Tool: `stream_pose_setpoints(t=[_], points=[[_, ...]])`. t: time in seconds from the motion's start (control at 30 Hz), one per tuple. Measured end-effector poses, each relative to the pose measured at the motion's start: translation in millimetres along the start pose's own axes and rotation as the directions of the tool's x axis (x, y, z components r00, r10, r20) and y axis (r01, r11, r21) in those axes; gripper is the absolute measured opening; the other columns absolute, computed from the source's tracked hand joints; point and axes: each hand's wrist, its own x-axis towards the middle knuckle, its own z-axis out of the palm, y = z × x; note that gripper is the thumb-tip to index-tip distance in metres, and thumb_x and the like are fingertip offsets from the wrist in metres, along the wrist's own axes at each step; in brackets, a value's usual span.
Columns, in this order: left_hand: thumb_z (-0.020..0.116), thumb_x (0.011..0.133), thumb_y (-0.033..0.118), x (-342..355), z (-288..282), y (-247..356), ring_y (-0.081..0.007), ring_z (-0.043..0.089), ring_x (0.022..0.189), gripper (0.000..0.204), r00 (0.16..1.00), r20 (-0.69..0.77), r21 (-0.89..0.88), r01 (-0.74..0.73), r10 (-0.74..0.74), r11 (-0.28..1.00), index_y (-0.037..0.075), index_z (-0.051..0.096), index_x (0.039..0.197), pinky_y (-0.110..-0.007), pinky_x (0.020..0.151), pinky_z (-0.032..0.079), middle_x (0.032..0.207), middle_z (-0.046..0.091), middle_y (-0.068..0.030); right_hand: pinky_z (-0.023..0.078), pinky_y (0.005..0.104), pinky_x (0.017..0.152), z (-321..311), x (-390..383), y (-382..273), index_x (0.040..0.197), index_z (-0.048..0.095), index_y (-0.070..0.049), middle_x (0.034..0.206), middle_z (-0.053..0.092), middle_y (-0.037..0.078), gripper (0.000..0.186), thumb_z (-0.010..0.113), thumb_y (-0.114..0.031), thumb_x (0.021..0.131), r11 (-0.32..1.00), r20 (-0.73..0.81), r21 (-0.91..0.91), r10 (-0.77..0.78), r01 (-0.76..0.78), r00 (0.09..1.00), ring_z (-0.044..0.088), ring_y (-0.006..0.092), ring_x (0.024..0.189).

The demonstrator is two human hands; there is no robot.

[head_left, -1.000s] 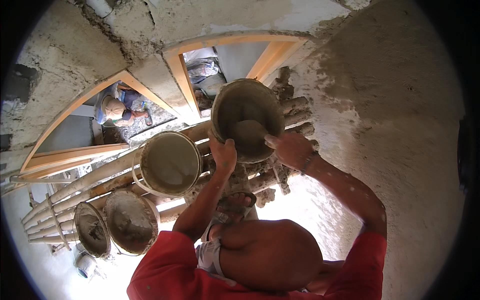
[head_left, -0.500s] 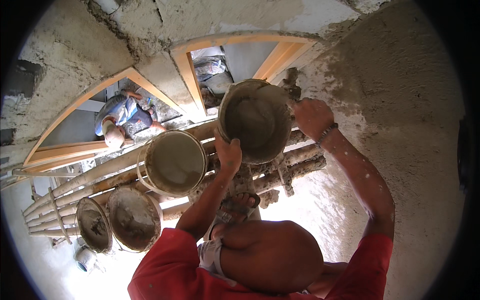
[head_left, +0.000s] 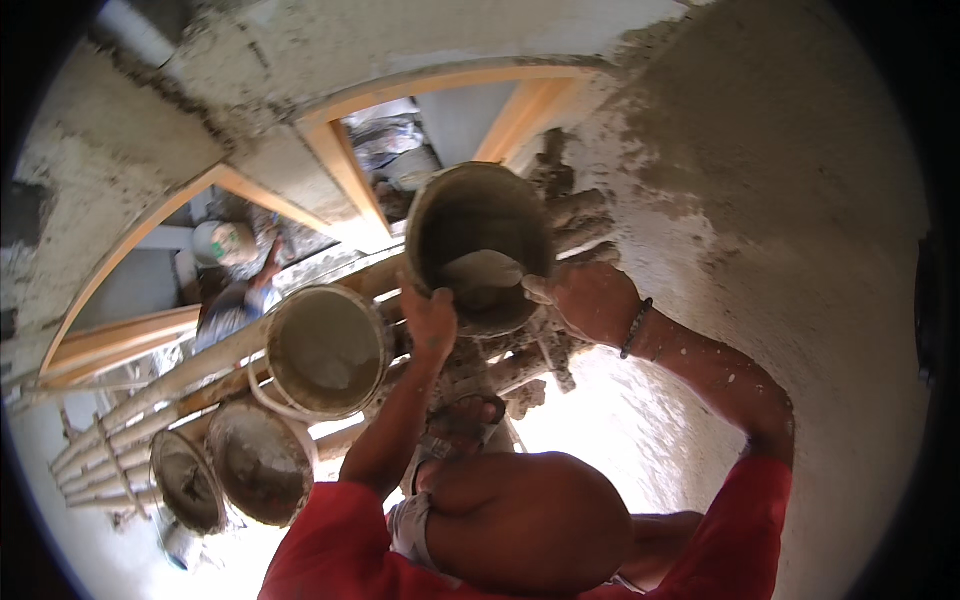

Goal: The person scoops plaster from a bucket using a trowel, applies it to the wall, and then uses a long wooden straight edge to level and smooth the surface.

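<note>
A mortar-caked bucket (head_left: 428,190) sits in front of me on the pole platform, its dark inside turned up towards me. My left hand (head_left: 430,318) grips the bucket's near-left rim, thumb over the edge. Closed at the near-right rim is my right hand (head_left: 592,302), reaching to what looks like a trowel (head_left: 482,268); its pale, rounded blade shows inside the bucket. The handle is hidden by my fingers. Just left stands a bucket of grey, wet mix (head_left: 328,340).
Two more mortar-crusted buckets, one (head_left: 262,462) beside the other (head_left: 188,480), stand farther left. Round poles (head_left: 165,365) form the gapped platform. Beyond an arched wooden frame (head_left: 440,78), a person (head_left: 235,300) is lower down. A rough plastered wall (head_left: 780,250) rises at right.
My right hand has moved down and left along the bucket's rim. A pale blade now shows inside the bucket. The person beyond the frame has shifted posture, and the whole view has moved slightly.
</note>
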Motion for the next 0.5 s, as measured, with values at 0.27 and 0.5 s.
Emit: stream_pose_setpoints(t=[0.27, 0.5], points=[[0.049, 0.071, -0.003, 0.2, 13.5, 20.9, -0.0257, 0.058, 0.101, 0.060, 0.995, 0.073, -0.374, -0.035, 0.067, 0.927, -0.007, 0.042, 0.130, -0.031, 0.092, 0.043, 0.114, 0.059, -0.0183, 0.054, 0.0441, 0.063, 31.8, 41.3, 25.1, 0.101, 0.067, -0.012, 0.071, 0.067, 0.012, 0.022, 0.051, -0.021, 0.091, 0.977, -0.073, -0.009, 0.214, -0.215, 0.974, 0.069, 0.0299, 0.070], [0.049, 0.071, -0.003, -8.2, 11.6, 30.6, -0.0264, 0.059, 0.101, 0.058, 0.998, -0.028, -0.287, -0.064, 0.058, 0.956, -0.009, 0.043, 0.128, -0.033, 0.093, 0.043, 0.114, 0.060, -0.0194, 0.053, 0.0403, 0.061, 41.5, 41.7, 28.6, 0.115, 0.061, -0.008, 0.066, 0.064, 0.009, 0.029, 0.052, -0.016, 0.088, 0.959, -0.334, -0.064, 0.240, -0.276, 0.912, 0.067, 0.0268, 0.067]])
